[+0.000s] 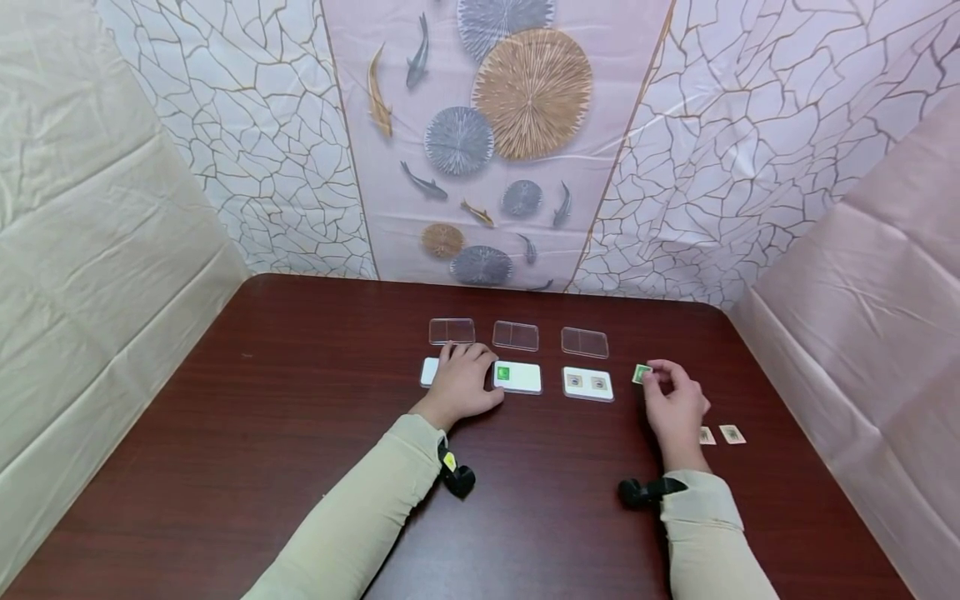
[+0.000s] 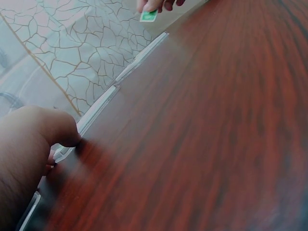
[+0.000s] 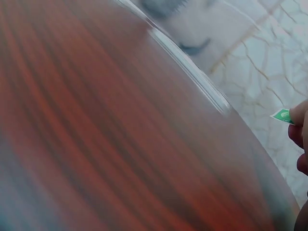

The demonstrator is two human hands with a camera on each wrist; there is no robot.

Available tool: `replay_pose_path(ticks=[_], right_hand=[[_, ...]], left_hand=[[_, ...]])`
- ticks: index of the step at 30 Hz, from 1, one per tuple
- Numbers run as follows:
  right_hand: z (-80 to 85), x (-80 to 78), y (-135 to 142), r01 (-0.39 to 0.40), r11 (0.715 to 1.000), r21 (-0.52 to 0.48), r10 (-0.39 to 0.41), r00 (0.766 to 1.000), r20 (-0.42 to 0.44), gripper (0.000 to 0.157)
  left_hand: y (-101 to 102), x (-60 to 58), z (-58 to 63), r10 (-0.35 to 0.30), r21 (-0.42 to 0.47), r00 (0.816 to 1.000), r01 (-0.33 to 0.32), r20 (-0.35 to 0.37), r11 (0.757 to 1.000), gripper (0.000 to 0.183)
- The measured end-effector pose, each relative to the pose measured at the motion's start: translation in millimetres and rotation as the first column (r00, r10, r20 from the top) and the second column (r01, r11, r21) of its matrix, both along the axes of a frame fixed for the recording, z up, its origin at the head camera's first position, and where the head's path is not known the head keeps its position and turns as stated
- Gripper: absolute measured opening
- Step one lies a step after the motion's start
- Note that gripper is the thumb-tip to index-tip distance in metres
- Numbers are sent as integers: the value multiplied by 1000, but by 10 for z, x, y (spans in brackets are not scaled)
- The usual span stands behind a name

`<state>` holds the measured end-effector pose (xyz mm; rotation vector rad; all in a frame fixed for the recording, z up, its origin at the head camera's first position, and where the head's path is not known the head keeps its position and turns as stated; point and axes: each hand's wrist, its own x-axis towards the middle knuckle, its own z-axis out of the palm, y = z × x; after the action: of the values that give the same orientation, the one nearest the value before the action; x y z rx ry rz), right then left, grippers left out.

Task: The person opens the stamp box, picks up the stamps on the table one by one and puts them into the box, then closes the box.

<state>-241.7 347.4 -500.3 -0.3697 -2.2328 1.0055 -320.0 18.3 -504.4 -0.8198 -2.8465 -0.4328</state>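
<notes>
My right hand (image 1: 677,412) pinches a small green stamp-like piece (image 1: 641,373) with a white border between thumb and fingers, above the table. In the right wrist view the green piece (image 3: 283,115) pokes out from the fingertips. My left hand (image 1: 461,385) grips the left end of the middle white flat case (image 1: 528,378), thumb at its near edge and a finger at the far edge. On that case's left half lies another green piece (image 1: 504,373). The left white case (image 1: 428,372) is partly hidden behind the left hand. The right white case (image 1: 588,394) carries two beige pieces.
Three clear plastic lids (image 1: 585,342) lie in a row behind the cases. Two beige stamp-like pieces (image 1: 732,434) lie on the dark wooden table (image 1: 525,517) by the right wrist, one partly covered. Patterned cloth walls (image 1: 285,142) stand around the table's back and sides.
</notes>
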Motion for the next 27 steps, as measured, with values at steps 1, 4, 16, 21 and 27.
replay_pose_path(ticks=[1,4,16,21,27], right_hand=[[-8,-21,-50,-17,1000,1,17,1000,-9,17],[-30,-78,-203,-66,998,9,66,997,-31,17],[-12,-182,-754,-186,982,16,187,982,-25,16],[10,-208,-911,-232,973,13,232,973,-11,16],[-15,-262,-1093,-276,959,70,278,960,-24,15]], left_hand=[[-2,-1,-2,-1,2,1000,1,1,1000,57],[-9,4,-5,-3,8,1000,3,-1,1000,57],[0,14,16,0,-14,1000,0,-1,1000,56],[3,2,7,0,-17,1000,0,-3,1000,57],[2,-4,1,0,-7,1000,0,-3,1000,56]])
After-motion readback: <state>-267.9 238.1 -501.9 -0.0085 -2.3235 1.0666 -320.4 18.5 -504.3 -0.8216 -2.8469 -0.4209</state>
